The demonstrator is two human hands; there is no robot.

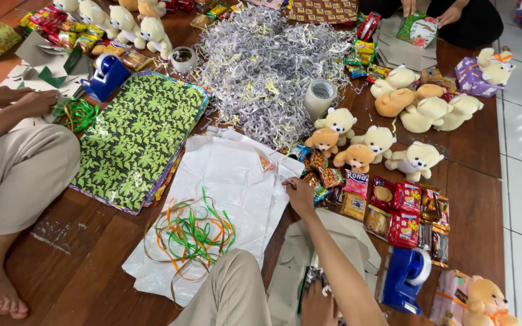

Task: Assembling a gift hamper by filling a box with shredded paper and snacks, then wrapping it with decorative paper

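Note:
My right hand reaches forward to the edge of the white plastic sheets, fingertips touching where they meet a heap of small snack packets. Its fingers are bent, and I cannot tell if it grips anything. My left hand sits low at the bottom edge, closed on a small dark and silvery object over grey-beige cardboard. Curled green and orange ribbon lies on the white sheets beside my knee.
A pile of shredded paper, green leaf-patterned wrapping sheets, small teddy bears, tape rolls and two blue tape dispensers cover the wooden floor. Another person sits at left; a third person's hands show at top.

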